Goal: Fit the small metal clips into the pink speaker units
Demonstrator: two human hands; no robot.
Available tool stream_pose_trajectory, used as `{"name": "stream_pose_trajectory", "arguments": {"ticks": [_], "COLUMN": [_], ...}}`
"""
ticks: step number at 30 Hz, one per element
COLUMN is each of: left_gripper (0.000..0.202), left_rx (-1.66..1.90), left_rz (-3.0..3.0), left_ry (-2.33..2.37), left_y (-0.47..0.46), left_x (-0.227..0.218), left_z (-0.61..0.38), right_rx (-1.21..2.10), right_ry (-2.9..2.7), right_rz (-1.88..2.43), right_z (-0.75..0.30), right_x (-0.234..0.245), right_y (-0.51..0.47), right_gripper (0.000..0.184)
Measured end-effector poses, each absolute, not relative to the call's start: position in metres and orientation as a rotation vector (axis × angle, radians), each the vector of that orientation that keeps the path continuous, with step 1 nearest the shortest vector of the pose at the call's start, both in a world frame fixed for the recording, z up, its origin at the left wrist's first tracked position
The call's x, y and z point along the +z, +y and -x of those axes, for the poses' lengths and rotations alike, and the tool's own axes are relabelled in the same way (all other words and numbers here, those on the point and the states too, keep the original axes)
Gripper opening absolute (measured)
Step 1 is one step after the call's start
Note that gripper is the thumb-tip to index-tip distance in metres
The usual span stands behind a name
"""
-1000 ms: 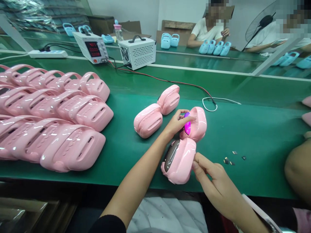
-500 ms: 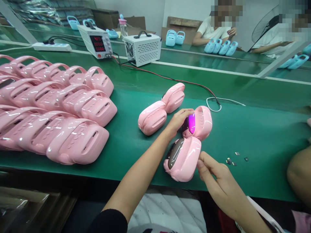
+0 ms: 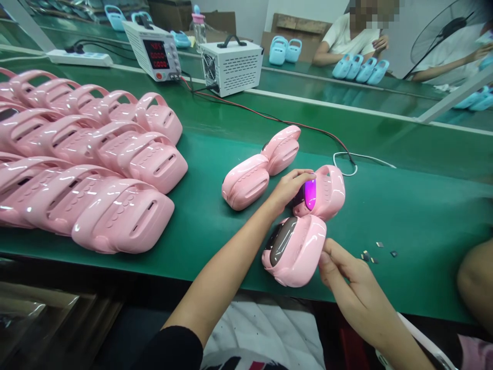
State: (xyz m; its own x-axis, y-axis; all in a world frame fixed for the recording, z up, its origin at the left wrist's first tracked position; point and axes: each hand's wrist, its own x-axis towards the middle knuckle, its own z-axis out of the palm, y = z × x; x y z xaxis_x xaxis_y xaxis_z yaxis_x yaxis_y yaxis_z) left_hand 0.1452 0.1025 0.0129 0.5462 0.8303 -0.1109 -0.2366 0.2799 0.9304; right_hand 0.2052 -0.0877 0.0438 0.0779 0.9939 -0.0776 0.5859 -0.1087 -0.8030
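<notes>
My left hand (image 3: pixel 295 187) grips the far side of a pink handled device (image 3: pixel 333 192) whose screen glows purple. Closer to me stands a second pink handled device (image 3: pixel 304 257) with a dark, unlit screen, touching the first. The fingers of my right hand (image 3: pixel 350 282) are pinched together against its right side; anything between them is hidden. Several tiny memory cards (image 3: pixel 365 255) lie on the green mat to the right. Two more pink devices (image 3: pixel 246 182) rest against each other beyond my left forearm.
Rows of pink devices (image 3: pixel 123 216) fill the left of the bench. At the back stand a power supply with red digits (image 3: pixel 156 54) and a white vented box (image 3: pixel 233 67), with a red and black cable (image 3: pixel 308 127) trailing right. Across the bench, people sit near blue devices (image 3: pixel 360 69).
The view has shifted slightly, so the bench items sit a little differently in frame. Both hands keep their places at the two pink devices.
</notes>
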Motion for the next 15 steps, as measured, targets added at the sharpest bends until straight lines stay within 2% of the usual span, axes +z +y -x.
{"name": "stream_pose_trajectory", "arguments": {"ticks": [4, 15], "left_gripper": [0.023, 0.031], "left_rx": [0.785, 0.768], "left_rz": [-1.071, -1.096], "left_ry": [0.666, 0.662], "left_y": [0.1026, 0.1032], "left_x": [0.0112, 0.0094], "left_z": [-0.1452, -0.147], "right_rx": [0.915, 0.948], "right_ry": [-1.544, -1.528], "right_rz": [1.765, 1.753], "right_z": [-0.2055, -0.2059], "right_x": [0.0435, 0.0447], "right_y": [-0.0881, -0.0896], "right_gripper": [0.036, 0.035]}}
